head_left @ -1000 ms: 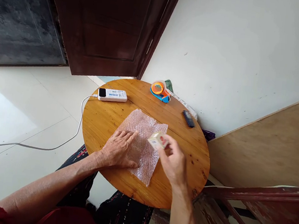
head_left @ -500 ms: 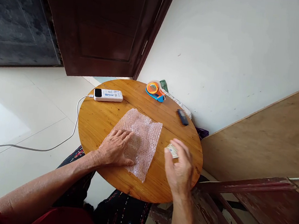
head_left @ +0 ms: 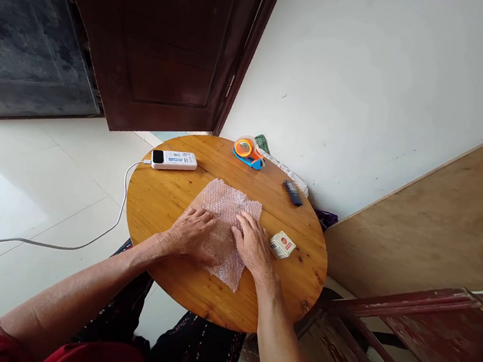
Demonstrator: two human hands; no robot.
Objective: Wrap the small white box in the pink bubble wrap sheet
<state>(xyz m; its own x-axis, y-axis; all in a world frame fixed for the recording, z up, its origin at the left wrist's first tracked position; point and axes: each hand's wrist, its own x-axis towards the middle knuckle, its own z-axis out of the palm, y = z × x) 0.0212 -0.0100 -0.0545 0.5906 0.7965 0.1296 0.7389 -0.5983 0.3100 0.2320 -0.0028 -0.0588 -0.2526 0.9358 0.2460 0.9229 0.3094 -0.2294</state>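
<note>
A sheet of bubble wrap [head_left: 225, 205] lies flat on a round wooden table [head_left: 169, 199]. My left hand [head_left: 191, 233] rests palm down on the sheet's left part, fingers stretched out. My right hand [head_left: 252, 243] lies flat on the sheet's right part, fingers spread and empty. A small white box with a red mark [head_left: 282, 245] sits on the table just right of my right hand, apart from it.
A white power bank [head_left: 174, 160] with a cable [head_left: 64, 242] lies at the table's far left. An orange and blue tape dispenser [head_left: 247, 150] and a small dark object [head_left: 293, 193] sit near the white wall. A dark door stands behind; a wooden board and red frame are at right.
My right hand carried the small box off the bubble wrap, set it on the table to the right, let go, and came back to lie flat on the sheet. My left hand stayed put.
</note>
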